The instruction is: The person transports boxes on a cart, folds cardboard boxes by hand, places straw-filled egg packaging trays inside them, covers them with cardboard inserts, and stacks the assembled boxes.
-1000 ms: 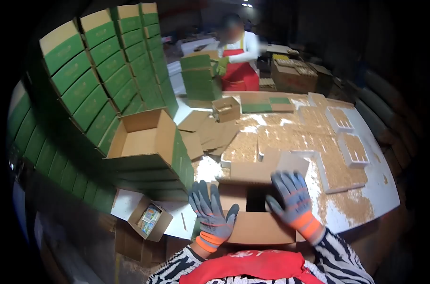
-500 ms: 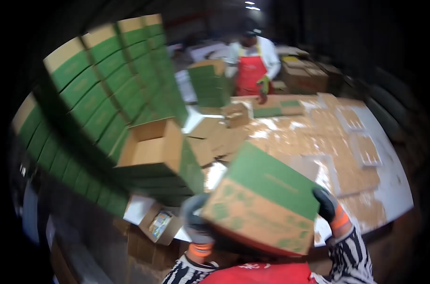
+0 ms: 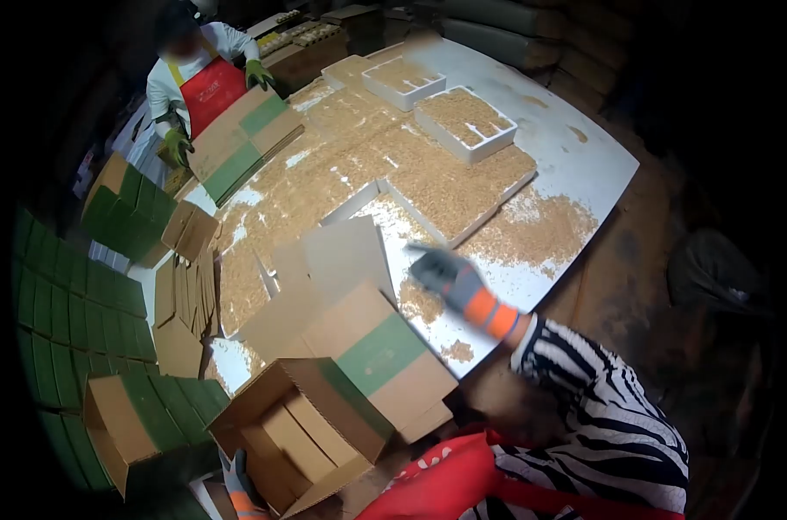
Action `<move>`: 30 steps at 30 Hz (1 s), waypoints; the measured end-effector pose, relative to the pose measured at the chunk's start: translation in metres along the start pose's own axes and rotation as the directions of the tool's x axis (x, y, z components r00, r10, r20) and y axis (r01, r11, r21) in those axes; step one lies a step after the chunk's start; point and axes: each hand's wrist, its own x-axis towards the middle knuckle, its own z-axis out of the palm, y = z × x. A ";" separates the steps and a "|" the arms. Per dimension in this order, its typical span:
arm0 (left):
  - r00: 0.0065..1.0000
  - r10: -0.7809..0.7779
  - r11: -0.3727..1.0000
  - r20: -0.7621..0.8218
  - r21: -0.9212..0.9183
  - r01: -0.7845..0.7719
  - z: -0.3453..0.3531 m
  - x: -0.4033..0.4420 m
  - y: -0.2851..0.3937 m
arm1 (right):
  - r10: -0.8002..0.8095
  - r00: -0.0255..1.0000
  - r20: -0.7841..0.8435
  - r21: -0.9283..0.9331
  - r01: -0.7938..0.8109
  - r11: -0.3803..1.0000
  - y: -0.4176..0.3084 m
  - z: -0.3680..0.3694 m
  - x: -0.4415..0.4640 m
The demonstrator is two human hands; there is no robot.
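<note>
My right hand, blurred, spread unclear, tray at twelve o'clock, cardboard at nine; left hand at box, grip unclear.

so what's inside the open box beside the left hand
Inside the open box, only bare cardboard walls and bottom flaps show. Its own sides cover part of the bottom, so anything tucked there can't be seen.

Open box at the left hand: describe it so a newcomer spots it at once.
From the white table, go to the picture's bottom. Below and left of the flat cardboard with the green band sits the open box. Unlike the open carton at its left, it has the left hand at its side.
</note>
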 end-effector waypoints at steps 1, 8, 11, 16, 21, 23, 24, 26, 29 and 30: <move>0.997 -0.062 0.998 -0.049 -0.008 0.061 -0.004 0.002 0.000 | 0.125 0.979 -0.159 -0.092 -0.141 0.986 0.024 -0.047 0.046; 0.959 0.201 0.967 -0.200 0.198 -0.161 0.044 -0.018 -0.008 | -0.143 0.859 -0.492 -0.857 -0.448 0.256 0.076 -0.199 0.225; 0.963 0.122 0.971 -0.242 0.228 -0.066 0.017 -0.006 -0.011 | -0.080 0.909 -0.409 -0.898 -0.386 0.212 0.058 -0.202 0.230; 0.973 0.149 0.966 -0.175 0.236 -0.105 0.043 -0.015 -0.007 | -0.038 0.955 -0.294 -0.879 -0.254 0.404 0.025 -0.166 0.131; 0.967 0.180 0.964 -0.183 0.231 -0.135 0.038 -0.006 -0.006 | -0.125 0.963 -0.238 -0.825 -0.133 0.550 0.031 -0.137 0.011; 0.969 0.166 0.960 -0.185 0.257 -0.115 0.036 -0.006 -0.005 | -0.095 0.922 -0.376 -0.637 -0.182 0.749 0.052 -0.140 -0.001; 0.969 0.147 0.962 -0.201 0.258 -0.093 0.022 0.000 -0.010 | -0.030 0.840 -0.542 -0.052 0.002 0.999 0.067 -0.136 0.003; 0.966 0.117 0.965 -0.229 0.256 -0.056 -0.002 0.008 -0.022 | 0.084 0.785 -0.614 0.079 -0.044 0.996 0.100 -0.150 0.031; 0.940 0.175 0.951 -0.293 0.296 -0.084 0.023 0.000 -0.016 | 0.008 0.896 -0.444 0.065 0.023 0.998 0.101 -0.142 0.038; 0.953 0.154 0.955 -0.262 0.287 -0.076 0.015 0.001 -0.018 | 0.231 0.843 -0.486 0.443 0.010 0.897 0.076 -0.126 0.045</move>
